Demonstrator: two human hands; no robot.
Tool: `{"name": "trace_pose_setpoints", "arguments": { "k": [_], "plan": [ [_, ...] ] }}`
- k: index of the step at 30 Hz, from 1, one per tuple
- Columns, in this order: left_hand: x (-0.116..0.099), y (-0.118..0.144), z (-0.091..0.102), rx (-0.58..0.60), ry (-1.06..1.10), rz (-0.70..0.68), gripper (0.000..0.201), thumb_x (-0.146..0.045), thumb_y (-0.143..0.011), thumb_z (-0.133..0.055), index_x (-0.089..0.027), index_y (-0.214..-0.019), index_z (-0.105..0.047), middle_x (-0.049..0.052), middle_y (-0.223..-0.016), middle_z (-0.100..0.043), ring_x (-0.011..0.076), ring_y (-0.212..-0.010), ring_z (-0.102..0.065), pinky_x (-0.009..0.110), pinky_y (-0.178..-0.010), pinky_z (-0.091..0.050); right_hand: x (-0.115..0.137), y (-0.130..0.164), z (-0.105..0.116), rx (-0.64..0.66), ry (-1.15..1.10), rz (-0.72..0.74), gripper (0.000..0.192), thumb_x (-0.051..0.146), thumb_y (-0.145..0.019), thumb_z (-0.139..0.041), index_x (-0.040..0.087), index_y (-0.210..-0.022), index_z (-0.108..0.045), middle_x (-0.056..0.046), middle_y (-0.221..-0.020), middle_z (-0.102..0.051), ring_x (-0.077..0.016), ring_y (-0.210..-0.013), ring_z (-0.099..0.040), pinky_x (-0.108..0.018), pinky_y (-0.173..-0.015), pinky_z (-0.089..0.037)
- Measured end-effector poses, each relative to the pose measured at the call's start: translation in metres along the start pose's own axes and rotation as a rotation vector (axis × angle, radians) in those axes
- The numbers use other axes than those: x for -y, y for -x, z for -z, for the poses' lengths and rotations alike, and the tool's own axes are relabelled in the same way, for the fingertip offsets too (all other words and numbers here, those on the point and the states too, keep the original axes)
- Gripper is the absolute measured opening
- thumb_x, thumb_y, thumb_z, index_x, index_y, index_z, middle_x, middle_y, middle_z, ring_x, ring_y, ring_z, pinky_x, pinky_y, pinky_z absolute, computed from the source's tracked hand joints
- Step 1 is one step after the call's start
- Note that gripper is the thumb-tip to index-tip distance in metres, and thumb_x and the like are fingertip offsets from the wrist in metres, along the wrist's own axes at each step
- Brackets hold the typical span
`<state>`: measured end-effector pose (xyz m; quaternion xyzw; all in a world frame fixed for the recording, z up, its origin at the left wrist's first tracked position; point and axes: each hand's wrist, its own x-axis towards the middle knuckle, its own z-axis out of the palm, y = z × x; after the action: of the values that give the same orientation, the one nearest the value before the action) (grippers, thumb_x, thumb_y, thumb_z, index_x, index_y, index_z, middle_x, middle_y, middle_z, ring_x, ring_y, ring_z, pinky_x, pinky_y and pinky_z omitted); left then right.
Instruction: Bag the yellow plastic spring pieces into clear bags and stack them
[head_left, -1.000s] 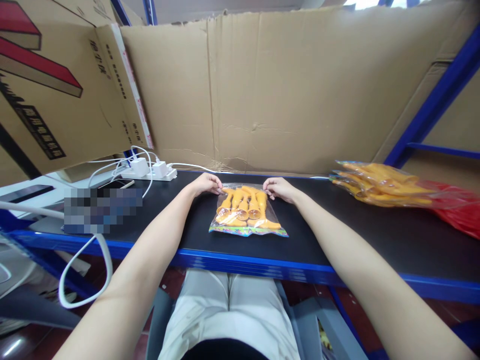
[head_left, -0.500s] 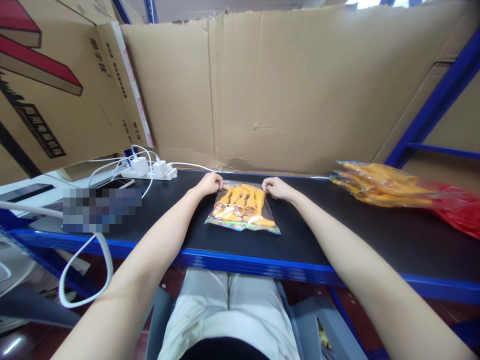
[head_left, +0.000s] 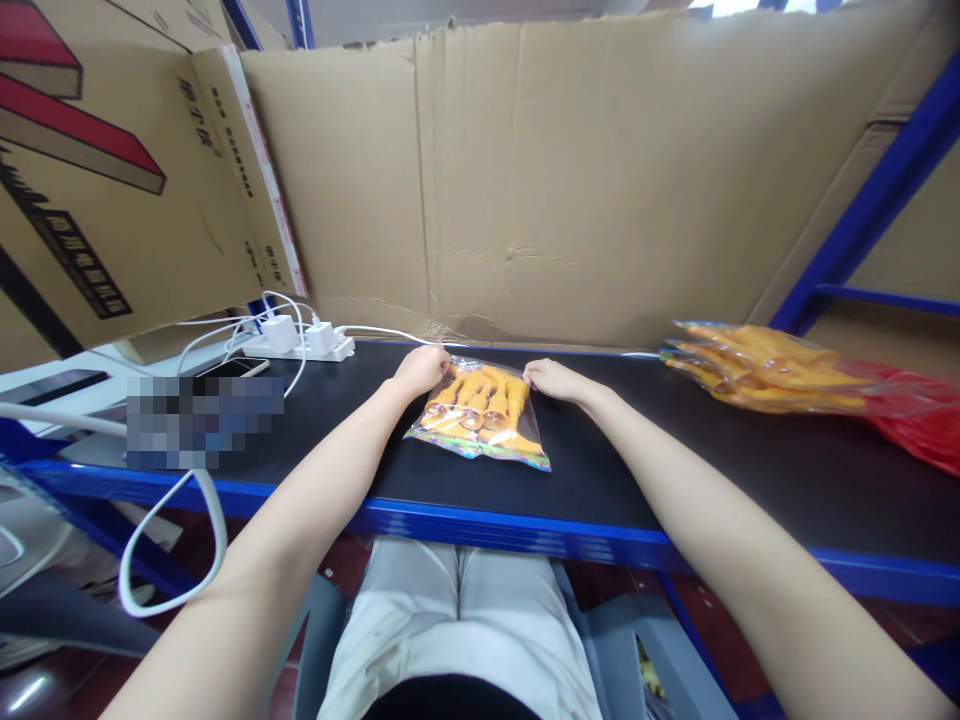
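Head view: the left hand (head_left: 421, 369) pinches the far left corner of a clear bag of orange toys (head_left: 480, 412), fingers curled shut on it. The right hand (head_left: 550, 378) grips the far right corner likewise. The bag lies between both hands on the black worktop (head_left: 675, 470). Well right of the right hand lies a pile of filled bags (head_left: 757, 368).

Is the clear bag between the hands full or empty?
Full: the clear bag lies flat on the black shelf, with orange pieces showing through its film.
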<state>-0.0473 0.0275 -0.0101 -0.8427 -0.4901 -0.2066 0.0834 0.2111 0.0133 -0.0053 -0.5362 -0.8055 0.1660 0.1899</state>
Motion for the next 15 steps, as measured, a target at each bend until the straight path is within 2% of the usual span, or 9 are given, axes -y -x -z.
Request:
{"name": "trace_pose_setpoints", "arguments": {
  "k": [4, 8, 11, 15],
  "plan": [
    [-0.003, 0.001, 0.003, -0.052, -0.023, -0.049, 0.019, -0.007, -0.07, -0.044, -0.016, -0.06, -0.058, 0.006, -0.074, -0.057, 0.016, -0.069, -0.052, 0.025, -0.058, -0.032, 0.005, 0.004, 0.001, 0.014, -0.014, -0.034, 0.032, 0.029, -0.081, -0.036, 0.016, -0.054, -0.048, -0.002, -0.055, -0.052, -0.0093, -0.048, -0.042, -0.022, -0.048, -0.03],
    [-0.007, 0.002, 0.004, -0.086, -0.018, -0.074, 0.02, -0.007, -0.073, -0.043, -0.016, -0.063, -0.058, 0.006, -0.076, -0.055, 0.0151, -0.067, -0.051, 0.025, -0.056, -0.03, 0.005, 0.007, 0.002, 0.006, 0.041, -0.046, 0.05, 0.058, -0.077, -0.04, 0.015, -0.055, -0.051, -0.002, -0.053, -0.053, -0.0099, -0.048, -0.043, -0.023, -0.048, -0.029],
    [-0.009, 0.002, 0.006, -0.107, -0.021, -0.079, 0.02, -0.007, -0.075, -0.043, -0.016, -0.065, -0.058, 0.005, -0.078, -0.054, 0.0143, -0.066, -0.051, 0.025, -0.057, -0.03, 0.003, 0.006, 0.002, -0.023, 0.012, -0.057, 0.045, 0.06, -0.07, -0.052, 0.016, -0.059, -0.051, -0.001, -0.052, -0.052, -0.0101, -0.049, -0.043, -0.022, -0.047, -0.03],
    [-0.011, 0.002, 0.007, -0.15, -0.038, -0.108, 0.02, -0.008, -0.077, -0.042, -0.016, -0.069, -0.058, 0.004, -0.08, -0.054, 0.0135, -0.066, -0.05, 0.025, -0.058, -0.031, -0.001, 0.001, 0.0, -0.121, -0.219, -0.015, 0.038, 0.045, -0.06, -0.07, 0.015, -0.076, -0.053, -0.002, -0.068, -0.058, -0.0098, -0.057, -0.048, -0.021, -0.052, -0.036]
  ]
}}
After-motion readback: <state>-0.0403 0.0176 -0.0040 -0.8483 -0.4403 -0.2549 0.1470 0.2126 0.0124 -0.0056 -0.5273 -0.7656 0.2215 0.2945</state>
